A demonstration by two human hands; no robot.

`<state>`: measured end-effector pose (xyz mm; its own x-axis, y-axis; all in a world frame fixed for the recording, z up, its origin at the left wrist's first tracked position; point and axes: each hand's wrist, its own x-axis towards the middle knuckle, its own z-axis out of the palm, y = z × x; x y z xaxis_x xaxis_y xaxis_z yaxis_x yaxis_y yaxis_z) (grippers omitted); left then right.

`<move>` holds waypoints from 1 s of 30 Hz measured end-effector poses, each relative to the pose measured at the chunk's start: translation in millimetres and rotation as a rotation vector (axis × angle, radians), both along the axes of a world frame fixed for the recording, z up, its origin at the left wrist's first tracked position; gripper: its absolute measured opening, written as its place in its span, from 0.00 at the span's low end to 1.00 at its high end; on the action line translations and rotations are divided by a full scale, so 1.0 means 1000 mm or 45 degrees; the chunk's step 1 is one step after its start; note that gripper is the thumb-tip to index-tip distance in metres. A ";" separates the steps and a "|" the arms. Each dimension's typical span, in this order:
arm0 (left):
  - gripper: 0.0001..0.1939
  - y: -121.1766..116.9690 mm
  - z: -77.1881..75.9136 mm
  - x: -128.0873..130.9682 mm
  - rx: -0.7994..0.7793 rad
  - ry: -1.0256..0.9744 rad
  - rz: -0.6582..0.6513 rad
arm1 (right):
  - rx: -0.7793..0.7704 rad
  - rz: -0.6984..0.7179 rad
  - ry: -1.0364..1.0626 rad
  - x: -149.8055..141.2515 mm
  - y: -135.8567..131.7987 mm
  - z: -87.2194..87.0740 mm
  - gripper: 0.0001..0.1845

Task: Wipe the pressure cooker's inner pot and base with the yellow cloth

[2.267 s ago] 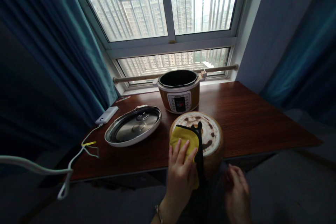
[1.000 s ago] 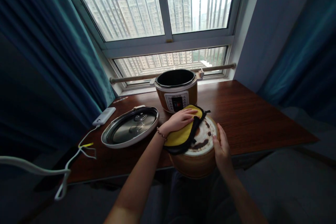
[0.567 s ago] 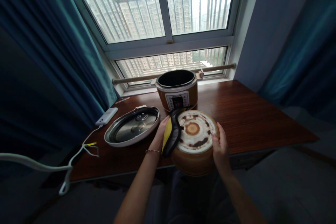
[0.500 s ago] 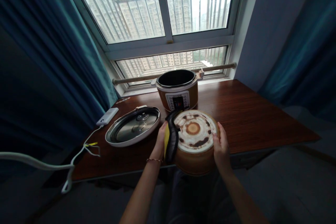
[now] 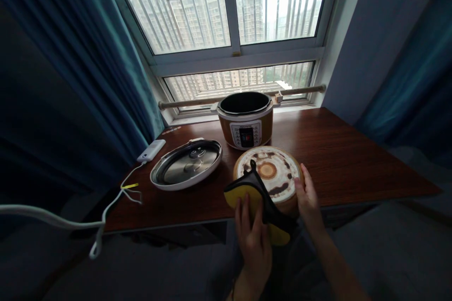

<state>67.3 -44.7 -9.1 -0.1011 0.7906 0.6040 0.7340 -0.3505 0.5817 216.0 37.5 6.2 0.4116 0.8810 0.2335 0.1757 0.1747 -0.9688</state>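
A round brown pot (image 5: 263,157) is held bottom up near the table's front edge; its pale base shows dark stains and a brown ring. My right hand (image 5: 309,200) grips the pot's right side, thumb on the base. With my left hand (image 5: 252,244), fingers bent, I hold a yellow and dark grey cloth (image 5: 236,194) against the pot's near side. The cloth hides part of the base and side. Behind the pot stands an electric cooker (image 5: 226,131) without its lid, its dark interior showing. Left of it, the lid (image 5: 189,165) lies with its shiny inner side up.
A white power strip (image 5: 151,150) and its cable (image 5: 116,203) lie at the table's left edge, with a yellow tie on the cable. The wooden table (image 5: 346,160) reaches the window, where a horizontal rail (image 5: 300,91) runs behind the cooker. Blue curtains (image 5: 130,80) hang at both sides.
My left hand has moved from the pot's left side round to its near side, bringing the cloth along. The right hand keeps its grip. The view has shifted slightly left.
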 end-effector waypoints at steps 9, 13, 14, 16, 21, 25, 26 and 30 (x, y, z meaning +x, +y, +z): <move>0.16 0.021 0.036 -0.021 0.012 0.208 -0.068 | 0.660 0.388 -0.902 -0.034 -0.084 0.020 0.32; 0.17 0.034 0.047 -0.032 -0.014 0.045 -0.366 | 0.664 0.445 -1.104 -0.034 -0.077 0.003 0.32; 0.19 0.035 0.050 -0.034 -0.024 0.031 -0.397 | 0.667 0.439 -1.139 -0.030 -0.074 0.002 0.31; 0.25 0.033 0.053 -0.036 -0.032 0.021 -0.384 | 0.684 0.411 -1.183 -0.021 -0.069 0.002 0.30; 0.30 0.028 0.048 -0.039 0.053 -0.251 -0.121 | 0.758 0.348 -1.096 -0.002 -0.062 0.008 0.26; 0.22 0.034 0.033 -0.048 0.041 -0.401 0.119 | 0.719 0.149 -1.039 0.016 -0.047 0.012 0.22; 0.21 0.036 0.030 -0.050 0.026 -0.365 0.124 | 0.678 0.043 -1.036 0.020 -0.043 0.013 0.21; 0.23 0.036 0.022 -0.048 -0.005 -0.054 0.073 | 0.504 -0.235 -1.038 0.025 -0.029 0.021 0.16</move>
<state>19.1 -8.3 12.5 -0.1722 0.7850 0.5951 0.7275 -0.3060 0.6141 241.2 8.9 27.0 0.1137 0.6120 0.7827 0.8350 0.3681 -0.4091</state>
